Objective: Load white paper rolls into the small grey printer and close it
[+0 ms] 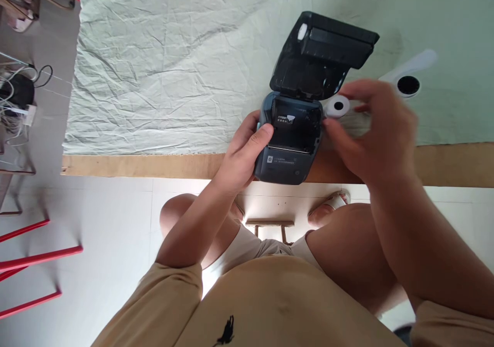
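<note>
A black portable label printer is near the table's front edge, its lid swung up and its paper bay exposed. My left hand is closed around the printer's left side, with the thumb over the rim of the bay. At the printer's right side, my right hand has thumb and index finger on either side of a small white paper roll, gripping it; the hand is slightly blurred. To the right of that hand, a second white roll with a dark core lies on the cloth, a loose paper strip trailing behind it.
A wrinkled pale green cloth covers the table, leaving its wooden front edge bare. Tangled cables are at far left. Red metal legs show at lower left. A small wooden stool is beneath the table edge.
</note>
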Available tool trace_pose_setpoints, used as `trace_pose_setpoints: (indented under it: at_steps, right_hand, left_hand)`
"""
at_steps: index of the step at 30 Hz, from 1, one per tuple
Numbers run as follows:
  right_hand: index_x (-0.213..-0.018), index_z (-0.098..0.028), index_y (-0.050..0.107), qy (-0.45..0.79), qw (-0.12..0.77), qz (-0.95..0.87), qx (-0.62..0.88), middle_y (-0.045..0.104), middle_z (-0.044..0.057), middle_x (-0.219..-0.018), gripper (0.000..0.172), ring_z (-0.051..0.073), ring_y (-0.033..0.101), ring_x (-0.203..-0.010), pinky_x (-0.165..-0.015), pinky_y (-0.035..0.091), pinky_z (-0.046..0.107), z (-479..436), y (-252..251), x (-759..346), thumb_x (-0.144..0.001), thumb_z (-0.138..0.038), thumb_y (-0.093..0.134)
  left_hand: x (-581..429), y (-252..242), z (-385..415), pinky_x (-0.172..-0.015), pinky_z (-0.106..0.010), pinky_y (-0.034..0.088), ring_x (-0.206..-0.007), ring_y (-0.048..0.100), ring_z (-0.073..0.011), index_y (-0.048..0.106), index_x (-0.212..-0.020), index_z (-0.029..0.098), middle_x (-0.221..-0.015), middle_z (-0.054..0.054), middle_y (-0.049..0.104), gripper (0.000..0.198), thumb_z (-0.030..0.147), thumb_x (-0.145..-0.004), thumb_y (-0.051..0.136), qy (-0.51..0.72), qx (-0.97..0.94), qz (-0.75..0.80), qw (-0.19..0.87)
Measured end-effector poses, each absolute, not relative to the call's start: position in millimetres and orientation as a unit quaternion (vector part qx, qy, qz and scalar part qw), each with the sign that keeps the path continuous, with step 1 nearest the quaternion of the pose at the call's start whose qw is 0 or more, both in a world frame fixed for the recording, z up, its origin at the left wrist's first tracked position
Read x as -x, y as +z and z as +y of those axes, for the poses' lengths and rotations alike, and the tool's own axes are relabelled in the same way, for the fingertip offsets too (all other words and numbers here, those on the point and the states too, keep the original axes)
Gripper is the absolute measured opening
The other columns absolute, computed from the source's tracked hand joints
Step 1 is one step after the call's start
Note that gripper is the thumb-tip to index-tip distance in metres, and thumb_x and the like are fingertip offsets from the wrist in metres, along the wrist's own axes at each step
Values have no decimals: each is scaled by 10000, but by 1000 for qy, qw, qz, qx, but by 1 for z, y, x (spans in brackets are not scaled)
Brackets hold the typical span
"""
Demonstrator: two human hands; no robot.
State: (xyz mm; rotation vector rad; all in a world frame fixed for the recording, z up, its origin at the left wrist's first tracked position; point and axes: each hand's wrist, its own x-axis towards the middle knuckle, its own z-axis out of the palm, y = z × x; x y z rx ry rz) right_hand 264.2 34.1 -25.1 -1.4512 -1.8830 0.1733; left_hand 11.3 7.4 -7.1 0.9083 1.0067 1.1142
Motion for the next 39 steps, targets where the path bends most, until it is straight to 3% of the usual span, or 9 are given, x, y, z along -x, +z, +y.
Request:
trace_pose_setpoints:
  at_steps: [4, 12, 17, 20, 23, 27, 32, 36, 39]
  right_hand:
    - [-1240, -291, 751, -98, 508, -649, 558, 751, 99, -1196, 441, 284, 694, -932, -795, 526, 504, 47, -33, -296, -867, -515, 684]
    - [-1278, -292, 667, -1, 345, -632, 694, 702, 111, -1278, 635, 301, 676, -1115, -990, 574, 512, 66, -55, -313, -683, -200, 868]
    - [-1445, -310, 637, 86, 375, -659, 646, 775, 95, -1339, 767, 241, 719, -1025, -901, 585, 445, 58, -42, -299, -709, -112, 715]
    - [-1336, -274, 729, 115, 329, -674, 651, 790, 126, -1287, 620, 286, 735, -1141, -1007, 602, 480, 62, -35, -297, -733, -139, 783]
    - [-1217, -270, 766, 115, 316, -661, 671, 773, 121, -1230, 501, 301, 735, -1157, -959, 610, 461, 66, -33, -297, -731, -165, 834]
    - [-1387, -287, 684, 96, 336, -643, 681, 777, 71, -1230, 730, 212, 675, -902, -829, 570, 409, 63, -34, -297, -692, -65, 703]
    - [-1206, -288, 727, 95, 340, -665, 658, 764, 75, -1161, 534, 265, 698, -1021, -917, 589, 454, 61, -33, -295, -699, -187, 860]
    - [-1443, -306, 620, 98, 373, -650, 655, 799, 65, -1213, 766, 215, 696, -907, -824, 564, 403, 60, -37, -294, -722, -60, 711]
    - [-1375, -300, 683, 112, 363, -657, 651, 784, 96, -1297, 740, 242, 741, -1044, -915, 592, 428, 61, -40, -293, -691, -16, 665]
  left_hand:
    - [-11, -8, 8, -755, -371, 635, -887, 790, -236, 750, -1115, 265, -955, -22, 778, 538, 778, -973, 829, 484, -398, 444, 640]
    - [-10, -11, 9, -759, -372, 614, -897, 781, -242, 758, -1179, 275, -958, -25, 779, 555, 787, -974, 819, 481, -397, 446, 642]
    - [-10, -11, 9, -726, -362, 611, -851, 772, -227, 760, -1114, 263, -949, -24, 776, 534, 772, -968, 835, 485, -397, 438, 645]
    - [-11, -10, 8, -714, -365, 627, -841, 784, -227, 765, -1135, 257, -948, -25, 782, 525, 753, -980, 839, 490, -397, 434, 644]
    - [-11, -9, 7, -730, -374, 648, -878, 811, -245, 758, -1147, 263, -942, -27, 787, 551, 783, -981, 824, 485, -401, 441, 640]
    - [-10, -8, 7, -805, -411, 667, -948, 832, -273, 753, -1115, 260, -988, -42, 795, 554, 791, -974, 827, 480, -403, 444, 641]
    - [-11, -7, 8, -726, -369, 629, -853, 787, -233, 762, -1118, 263, -934, -23, 788, 558, 790, -954, 846, 483, -398, 443, 642]
    - [-12, -7, 8, -692, -352, 612, -795, 763, -208, 768, -1102, 257, -910, -12, 788, 528, 759, -965, 858, 492, -397, 432, 643]
    - [-11, -8, 7, -713, -363, 618, -829, 782, -222, 770, -1133, 263, -936, -17, 795, 525, 757, -973, 848, 491, -396, 435, 642]
